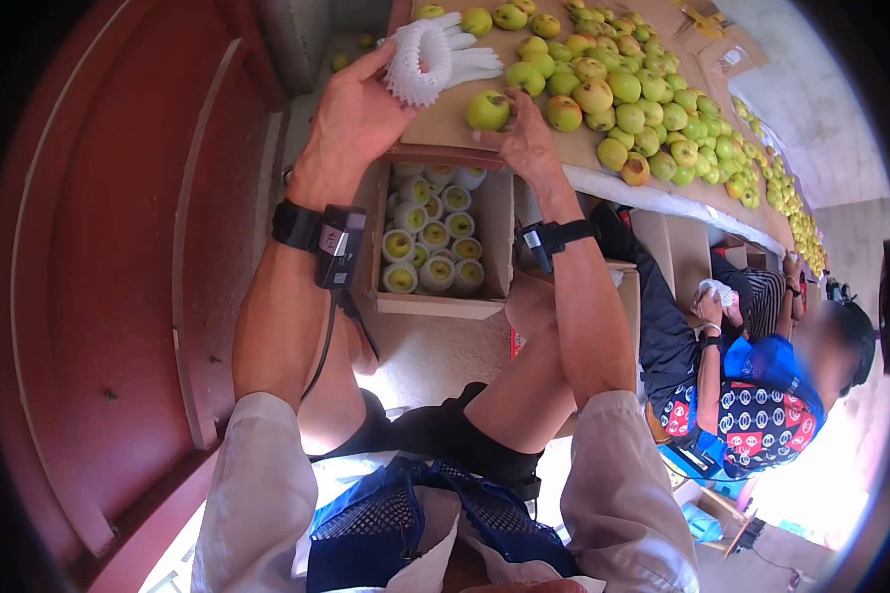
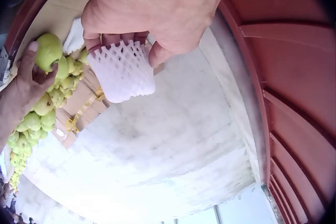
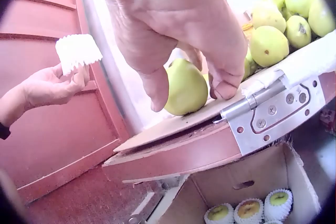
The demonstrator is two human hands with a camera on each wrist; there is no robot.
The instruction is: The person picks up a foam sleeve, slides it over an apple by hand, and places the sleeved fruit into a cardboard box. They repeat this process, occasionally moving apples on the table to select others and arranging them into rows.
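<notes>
In the head view my left hand (image 1: 354,111) holds a white foam fruit net (image 1: 402,81), its round mouth spread wide. Thumb and fingers pinch the net's rim in the left wrist view, where the foam sleeve (image 2: 123,77) hangs as a hollow cup. To the right, my right hand (image 1: 529,146) grips a green apple (image 1: 487,111) at the table's near edge. From the right wrist camera, thumb and fingers lie on either side of the apple (image 3: 185,90), low over the cardboard tabletop. More white foam nets (image 1: 475,64) lie just beyond the two hands.
A large heap of green apples (image 1: 653,99) covers the cardboard-topped table to the right. Below its edge stands a carton (image 1: 499,237) with net-wrapped apples (image 1: 433,234). A red door (image 1: 119,277) is at left. Another person (image 1: 761,395) sits at right, holding a foam net.
</notes>
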